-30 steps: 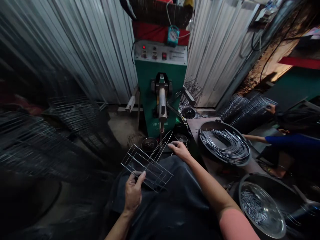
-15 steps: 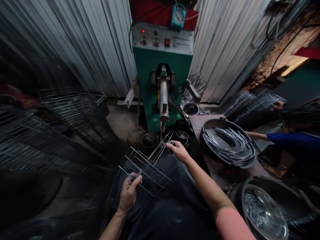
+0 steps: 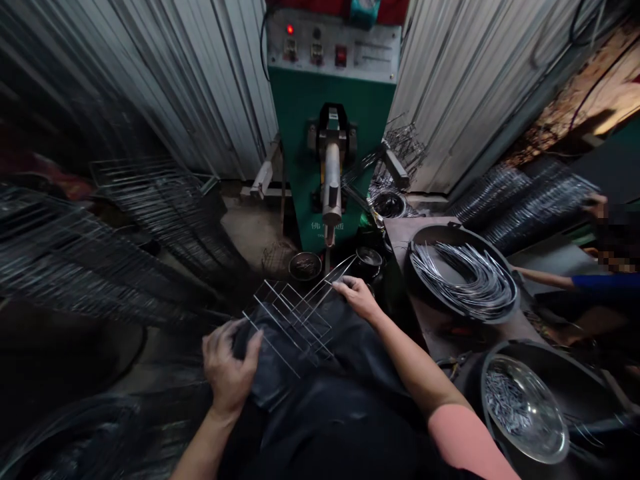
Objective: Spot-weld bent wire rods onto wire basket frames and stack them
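Note:
A flat rectangular wire frame (image 3: 295,320) of thin steel rods lies tilted across my dark apron (image 3: 320,407), its long rods running up toward the welding machine. My right hand (image 3: 356,298) grips the rods at the frame's far right end. My left hand (image 3: 227,363) is open with its fingers spread, just left of the frame's near corner. It appears to have no hold on the wire, and its fingertips are near the apron's edge.
A green spot-welding machine (image 3: 330,160) stands ahead between corrugated metal walls (image 3: 465,87). To the right are a black pan of bent rods (image 3: 463,280) and a basin of short wires (image 3: 523,407). Stacked wire racks (image 3: 160,213) lie left. A co-worker's blue-sleeved arm (image 3: 605,283) reaches in at right.
My left hand has let go of the wire frame and moved left. The frame now rests on my apron, still held by my right hand. The whole scene has shifted slightly upward in view.

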`<state>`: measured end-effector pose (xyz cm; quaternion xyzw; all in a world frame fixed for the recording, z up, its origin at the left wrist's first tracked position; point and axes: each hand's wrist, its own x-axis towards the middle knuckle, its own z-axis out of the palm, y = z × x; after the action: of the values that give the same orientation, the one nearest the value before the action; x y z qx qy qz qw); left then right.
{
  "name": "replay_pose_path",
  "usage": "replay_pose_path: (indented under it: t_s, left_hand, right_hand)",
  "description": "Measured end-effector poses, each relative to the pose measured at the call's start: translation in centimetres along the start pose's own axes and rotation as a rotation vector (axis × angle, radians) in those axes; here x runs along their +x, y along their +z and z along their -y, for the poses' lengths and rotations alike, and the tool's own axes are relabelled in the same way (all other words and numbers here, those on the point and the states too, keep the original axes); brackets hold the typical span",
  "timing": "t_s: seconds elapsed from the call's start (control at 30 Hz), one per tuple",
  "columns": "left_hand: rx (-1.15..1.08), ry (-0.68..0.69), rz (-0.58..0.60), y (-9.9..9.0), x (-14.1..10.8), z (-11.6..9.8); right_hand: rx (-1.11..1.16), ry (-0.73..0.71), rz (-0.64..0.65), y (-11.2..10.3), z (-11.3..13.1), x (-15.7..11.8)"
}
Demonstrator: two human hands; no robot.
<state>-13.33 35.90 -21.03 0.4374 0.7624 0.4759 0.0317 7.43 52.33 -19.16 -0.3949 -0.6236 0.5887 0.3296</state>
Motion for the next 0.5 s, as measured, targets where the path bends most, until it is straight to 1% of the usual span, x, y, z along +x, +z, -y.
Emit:
replay_pose_path:
  t_s: [0.03, 0.1, 0.17, 0.2, 0.27, 0.33, 0.4, 0.5]
  left_hand:
    - [0.093, 0.133, 0.043, -0.1, 0.8, -1.5]
    - [0.249, 0.334, 0.170, 0.6, 2.3, -4.6]
    - [0.343, 0.483, 0.295, 2.2, 3.5, -7.3]
    - [0.374, 0.532, 0.349, 3.1, 3.9, -8.3]
    - [0.416, 0.581, 0.434, 4.8, 4.3, -9.4]
    - [0.437, 0.585, 0.475, 5.9, 4.5, -9.8]
    - [0.445, 0.591, 0.476, 6.5, 4.6, -9.8]
    - [0.451, 0.612, 0.457, 6.6, 5.1, -10.0]
  right_hand:
    - [-0.004, -0.001, -0.003, 0.1, 0.0, -0.1]
    - [-0.006, -0.010, -0.010, 0.3, 0.1, -0.1]
    - [0.004, -0.022, -0.015, 0.5, 0.1, -0.3]
    - [0.011, -0.026, -0.017, 0.5, 0.1, -0.4]
    - [0.023, -0.029, -0.024, 0.5, 0.1, -0.6]
    - [0.032, -0.025, -0.042, 0.3, 0.1, -0.7]
    - [0.038, -0.021, -0.066, 0.1, -0.1, -0.7]
    - [0.077, -0.016, -0.090, 0.0, -0.3, -0.2]
